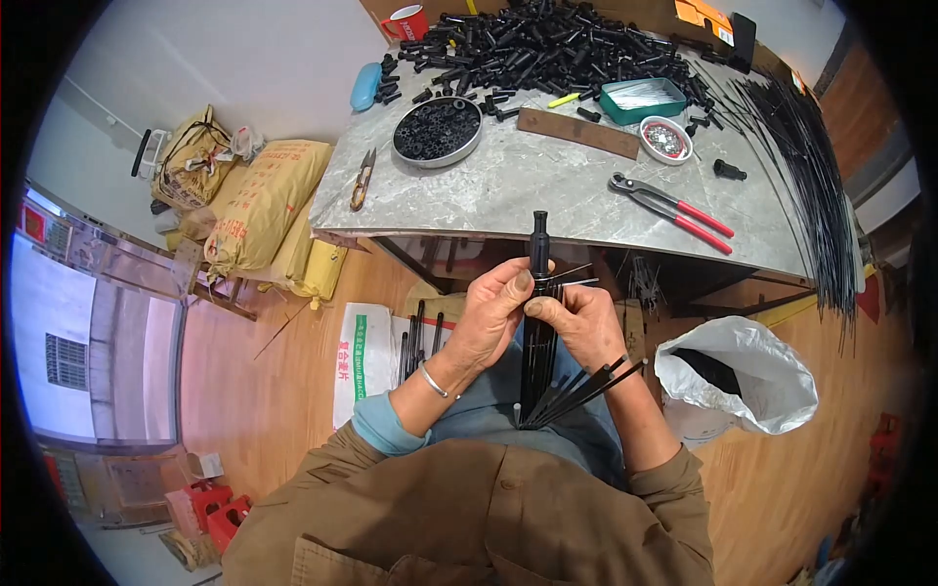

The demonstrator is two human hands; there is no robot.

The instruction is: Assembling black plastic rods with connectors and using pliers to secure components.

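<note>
Over my lap I hold a bundle of thin black rods topped by a black stepped plastic fitting. My left hand is closed round the bundle just under the fitting, its thumb pressed against it. Beside it, my right hand is closed on the bundle's upper part, thumb toward the left thumb. Several rods fan out from the lower end toward my right forearm, and a few thin ends stick out above my right hand. The fingers partly hide where rods and fitting meet.
On the grey table lie a heap of black fittings, a round pan of small black rings, scissors, red-handled pincers, a rusty metal bar and long black rods. A white sack stands at right.
</note>
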